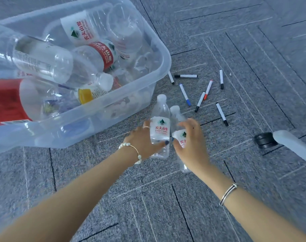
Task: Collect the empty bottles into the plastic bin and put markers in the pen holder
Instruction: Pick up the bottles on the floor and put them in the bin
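Bottle collecting is the step in hand: the left hand (141, 140) grips one water bottle (160, 126), the right hand (190, 142) clasps another (178, 130), both just beside the plastic bin (154, 70). Next, lift both over its rim; the markers (200, 101), beyond the bottles, wait.

Bright, even, cool light casts almost no shadows; the frame is slightly motion-blurred and bowed at the edges.
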Demonstrator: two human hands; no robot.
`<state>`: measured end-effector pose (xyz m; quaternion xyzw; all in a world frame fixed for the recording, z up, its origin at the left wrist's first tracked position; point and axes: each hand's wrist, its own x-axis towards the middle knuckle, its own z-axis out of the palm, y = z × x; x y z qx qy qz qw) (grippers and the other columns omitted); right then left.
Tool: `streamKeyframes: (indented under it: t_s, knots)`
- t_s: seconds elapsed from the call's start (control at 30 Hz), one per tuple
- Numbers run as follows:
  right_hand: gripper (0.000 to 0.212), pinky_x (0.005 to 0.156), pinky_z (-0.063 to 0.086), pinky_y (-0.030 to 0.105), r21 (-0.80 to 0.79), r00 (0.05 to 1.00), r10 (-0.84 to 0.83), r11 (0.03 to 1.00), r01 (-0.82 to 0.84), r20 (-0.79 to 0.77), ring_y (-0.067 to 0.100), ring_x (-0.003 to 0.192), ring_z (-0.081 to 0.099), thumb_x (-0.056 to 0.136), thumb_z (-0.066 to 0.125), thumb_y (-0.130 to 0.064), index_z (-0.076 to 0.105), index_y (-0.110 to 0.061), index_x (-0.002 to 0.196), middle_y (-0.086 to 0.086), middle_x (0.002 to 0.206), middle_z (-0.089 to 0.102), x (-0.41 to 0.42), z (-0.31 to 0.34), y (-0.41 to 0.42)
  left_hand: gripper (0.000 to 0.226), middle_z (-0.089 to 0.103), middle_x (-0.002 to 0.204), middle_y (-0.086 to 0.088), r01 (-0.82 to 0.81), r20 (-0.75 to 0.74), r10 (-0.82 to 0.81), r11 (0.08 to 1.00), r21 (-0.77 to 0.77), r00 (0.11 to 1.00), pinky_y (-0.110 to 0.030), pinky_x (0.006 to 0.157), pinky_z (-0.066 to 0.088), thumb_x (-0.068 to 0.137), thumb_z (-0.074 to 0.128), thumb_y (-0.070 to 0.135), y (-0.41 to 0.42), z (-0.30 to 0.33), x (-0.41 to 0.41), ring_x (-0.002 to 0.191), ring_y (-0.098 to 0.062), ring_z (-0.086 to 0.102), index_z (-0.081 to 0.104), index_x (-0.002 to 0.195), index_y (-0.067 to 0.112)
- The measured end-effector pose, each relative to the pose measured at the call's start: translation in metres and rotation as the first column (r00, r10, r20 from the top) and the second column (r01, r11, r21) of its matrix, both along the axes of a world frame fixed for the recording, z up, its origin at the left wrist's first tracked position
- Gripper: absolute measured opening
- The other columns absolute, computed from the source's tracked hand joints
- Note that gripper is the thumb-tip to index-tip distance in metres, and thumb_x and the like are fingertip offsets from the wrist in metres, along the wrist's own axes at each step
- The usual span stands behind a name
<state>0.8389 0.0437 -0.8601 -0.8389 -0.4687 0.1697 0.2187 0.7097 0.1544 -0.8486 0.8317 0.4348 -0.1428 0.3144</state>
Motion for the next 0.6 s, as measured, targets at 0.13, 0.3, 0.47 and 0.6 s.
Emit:
streamKeyframes:
  t_s: [0.13,0.3,0.47,0.6]
  knots:
    - [0.076,0.098,0.043,0.045,-0.149,0.998,-0.062,0.987,0.062,0.001,0.033,0.123,0.039,0.076,0.069,-0.035,0.027,-0.02,0.138,0.018,0.138,0.035,-0.002,-0.004,-0.008,0.083,0.054,0.121,-0.015,-0.202,0.028,0.204,0.978,-0.057,0.979,-0.044,0.089,0.049,0.079,0.054,0.064,0.004,-0.007,0.0,0.109,-0.034,0.056,0.023,0.136,0.012]
    - [0.081,0.075,0.047,0.036,-0.203,0.993,-0.096,0.976,0.08,-0.068,0.029,0.107,0.051,0.077,0.069,-0.031,0.02,-0.025,0.142,0.014,0.129,0.045,0.002,0.001,-0.004,0.075,0.05,0.125,-0.018,-0.273,-0.005,0.276,0.948,-0.165,0.961,-0.042,0.093,0.047,0.083,0.059,0.049,0.008,-0.013,0.006,0.111,-0.035,0.053,0.027,0.136,0.007]
    - [0.08,0.065,0.048,0.034,-0.075,0.977,-0.173,0.984,0.164,-0.124,0.023,0.093,0.054,0.076,0.069,-0.032,0.02,-0.03,0.139,0.007,0.123,0.048,0.013,0.029,-0.003,0.075,0.045,0.127,-0.017,-0.233,0.053,0.242,0.964,-0.127,0.969,-0.042,0.091,0.047,0.083,0.056,0.051,-0.001,0.005,0.012,0.11,-0.035,0.052,0.029,0.136,0.006]
    - [0.079,0.053,0.038,0.026,0.005,0.967,-0.222,0.975,0.224,-0.129,0.018,0.083,0.05,0.076,0.07,-0.03,0.023,-0.025,0.138,0.005,0.123,0.05,0.028,0.061,-0.003,0.073,0.049,0.123,-0.016,-0.204,0.163,0.233,0.963,-0.176,0.959,-0.044,0.087,0.051,0.083,0.055,0.052,-0.002,0.033,0.023,0.102,-0.033,0.057,0.028,0.136,0.009]
